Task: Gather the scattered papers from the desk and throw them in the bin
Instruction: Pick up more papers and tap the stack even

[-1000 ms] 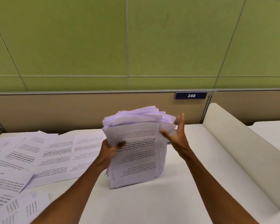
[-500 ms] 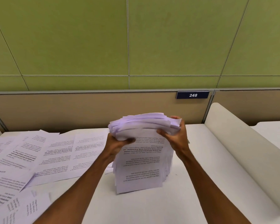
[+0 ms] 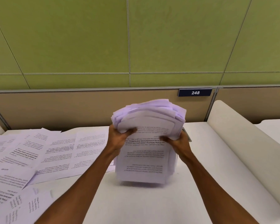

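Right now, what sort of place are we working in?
Probably an office cubicle: a white desk with printed sheets, a tan partition carrying a number plate reading 248, and green wall panels behind.

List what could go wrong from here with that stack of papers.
The thick stack of white printed sheets is ragged, with its edges fanned at the top. The left hand and right hand grip it only at its sides, so inner sheets may slip out.
Loose printed sheets lie scattered across the white desk on the left, and a swinging arm may sweep some off.
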A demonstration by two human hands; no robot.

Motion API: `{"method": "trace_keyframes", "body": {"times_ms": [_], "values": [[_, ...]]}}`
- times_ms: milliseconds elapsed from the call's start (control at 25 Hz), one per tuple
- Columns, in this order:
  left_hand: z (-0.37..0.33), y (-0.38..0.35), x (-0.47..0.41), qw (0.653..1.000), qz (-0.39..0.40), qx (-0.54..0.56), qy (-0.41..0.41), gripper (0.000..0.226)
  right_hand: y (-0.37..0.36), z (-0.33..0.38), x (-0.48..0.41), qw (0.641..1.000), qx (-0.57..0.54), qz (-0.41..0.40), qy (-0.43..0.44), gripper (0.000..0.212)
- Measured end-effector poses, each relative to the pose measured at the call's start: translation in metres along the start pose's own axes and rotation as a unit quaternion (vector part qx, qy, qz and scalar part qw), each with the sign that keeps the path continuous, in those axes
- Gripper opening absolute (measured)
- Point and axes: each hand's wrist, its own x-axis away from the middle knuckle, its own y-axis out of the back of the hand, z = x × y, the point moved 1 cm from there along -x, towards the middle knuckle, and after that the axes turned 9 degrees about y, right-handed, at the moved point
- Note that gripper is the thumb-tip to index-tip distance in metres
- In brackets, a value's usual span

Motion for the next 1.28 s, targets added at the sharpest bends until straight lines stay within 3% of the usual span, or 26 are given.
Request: {"method": "trace_keyframes", "body": {"times_ms": [160, 320, 480, 640, 800, 920, 1040, 1160, 1280], "values": [[0.004, -0.019, 0.004, 0.996, -0.082, -0.012, 0.018, 0.042, -0.013, 0.0, -0.001, 0.996, -0.001, -0.084, 0.036, 0.026], [0.019, -0.026, 0.011, 0.996, -0.076, -0.039, 0.0, 0.057, -0.017, -0.013, 0.008, 0.997, 0.023, -0.07, 0.02, 0.06], [0.035, -0.017, 0.002, 0.994, -0.093, -0.042, 0.047, 0.065, -0.02, -0.005, 0.003, 0.993, -0.031, -0.111, 0.027, 0.077], [0.049, -0.007, -0.011, 0.984, -0.097, -0.143, 0.031, 0.078, -0.024, 0.004, -0.008, 0.991, -0.023, -0.127, 0.036, 0.068], [0.06, -0.001, -0.011, 0.995, -0.012, -0.06, 0.079, 0.057, -0.012, -0.012, -0.013, 0.998, 0.006, -0.062, 0.015, 0.059], [0.066, 0.001, -0.006, 0.988, 0.032, -0.126, 0.079, 0.037, -0.008, -0.039, -0.001, 0.998, 0.056, 0.035, -0.019, 0.058], [0.057, 0.008, -0.01, 0.988, 0.031, -0.135, 0.065, 0.034, -0.011, -0.041, -0.003, 0.996, 0.064, 0.061, -0.023, 0.044], [0.057, 0.035, -0.014, 0.984, 0.08, -0.039, 0.153, 0.047, -0.019, -0.038, -0.011, 0.986, 0.001, 0.127, -0.103, 0.044], [0.078, 0.075, -0.008, 0.939, 0.147, 0.082, 0.299, 0.062, -0.046, -0.047, -0.008, 0.96, 0.001, 0.188, -0.206, 0.048]]}}
